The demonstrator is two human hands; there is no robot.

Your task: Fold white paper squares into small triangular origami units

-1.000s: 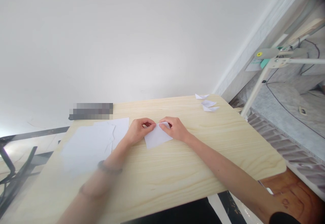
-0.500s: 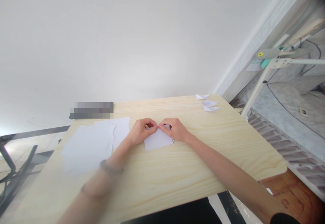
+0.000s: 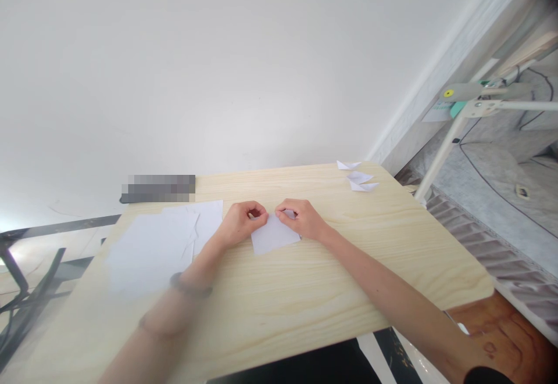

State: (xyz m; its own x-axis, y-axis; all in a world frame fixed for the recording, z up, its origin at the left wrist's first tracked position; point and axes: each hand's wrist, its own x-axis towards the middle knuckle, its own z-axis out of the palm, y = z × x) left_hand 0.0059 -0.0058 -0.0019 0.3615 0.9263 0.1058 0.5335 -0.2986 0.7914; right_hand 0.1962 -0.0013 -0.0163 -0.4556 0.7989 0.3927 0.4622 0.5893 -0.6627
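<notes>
A small white sheet of paper point(image 3: 273, 237) lies near the middle of a light wooden table point(image 3: 305, 291). My left hand point(image 3: 239, 221) pinches its upper left edge with curled fingers. My right hand point(image 3: 300, 216) pinches the upper right edge, thumb and forefinger on the paper. The two hands sit close together, a small gap between the fingertips. A dark band point(image 3: 188, 286) circles my left wrist.
A loose stack of white sheets point(image 3: 161, 239) lies left of my hands. Three small folded paper pieces point(image 3: 358, 176) sit at the far right corner of the table. A white wall stands behind. A white stand point(image 3: 440, 151) and grey bedding are on the right.
My fingertips, which met over the paper's top edge half a second ago, have drawn slightly apart. The paper has shifted a little under the hands.
</notes>
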